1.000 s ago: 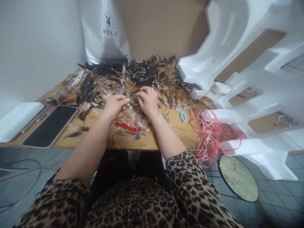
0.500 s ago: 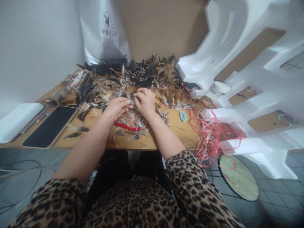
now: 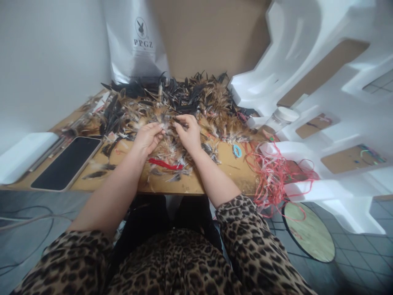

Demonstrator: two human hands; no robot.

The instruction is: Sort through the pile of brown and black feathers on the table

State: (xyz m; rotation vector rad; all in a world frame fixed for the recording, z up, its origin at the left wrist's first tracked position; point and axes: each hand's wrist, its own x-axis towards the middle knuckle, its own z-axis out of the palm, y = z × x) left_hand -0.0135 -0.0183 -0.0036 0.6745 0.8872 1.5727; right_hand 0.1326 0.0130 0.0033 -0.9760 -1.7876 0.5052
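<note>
My left hand point(image 3: 150, 137) is closed in a pinch, with a small pale feather point(image 3: 163, 127) at its thumb and fingertips. A short gap to the right, my right hand point(image 3: 188, 132) has its thumb and fingers drawn together; whatever lies between them is too small to make out. Both hands hover over the near side of a heap of brown feathers point(image 3: 216, 96), with black feathers point(image 3: 132, 89) along its back. Just below the hands lies a bundle of red strands point(image 3: 166, 164) among loose feather bits.
On the left of the wooden table point(image 3: 233, 176) are a phone point(image 3: 66, 164) and a white box point(image 3: 26, 155). To the right lie a blue ring point(image 3: 237, 150), tangled pink ribbon point(image 3: 273, 176) and a lidded jar point(image 3: 284, 116). White foam pieces point(image 3: 254, 90) border the right side; a silvery bag point(image 3: 135, 61) stands behind.
My hands came close together half a second ago and are now apart again. The left hand has drawn slightly left with the pale feather at its fingertips.
</note>
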